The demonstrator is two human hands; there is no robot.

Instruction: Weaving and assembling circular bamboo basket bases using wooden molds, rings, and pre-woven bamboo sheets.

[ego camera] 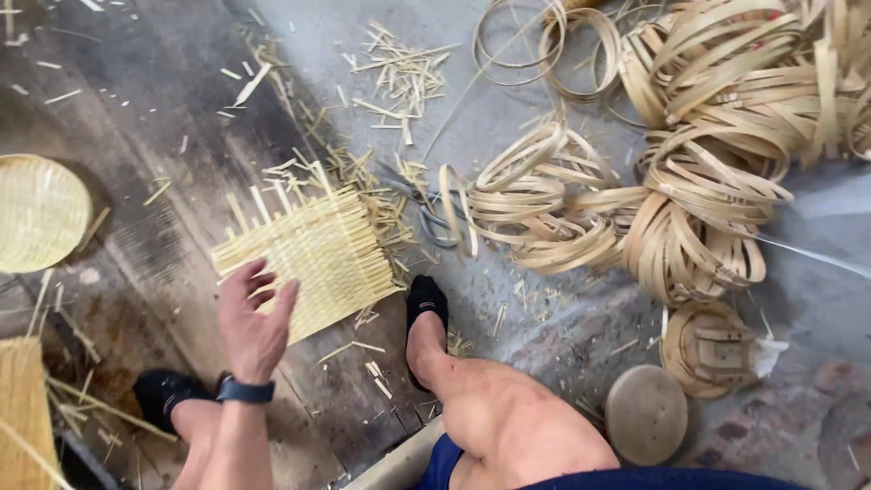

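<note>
Bamboo work fills my feed. I see one hand [254,322] reaching down from a forearm with a dark wristband [245,391]; from its place on the left of the view I take it for the left. Its fingers are spread and loosely curled, resting on the near left corner of the mat [308,254], grasping nothing firmly. My right hand is out of view.

The mat is a square woven piece of pale strips with loose ends sticking out along its far and right edges. It lies flat on the dark floor [154,209], between my two feet in black socks, the right foot [425,322] just beside its right corner.

Scissors [431,218] lie just past the mat among offcuts [399,77]. Beyond them a big pile of bamboo hoops [699,154] covers the upper right. A round woven tray [38,213] sits at the left edge, well apart from the hand. Near my right knee are a round disc [646,415] and a round wooden form [712,349].
</note>
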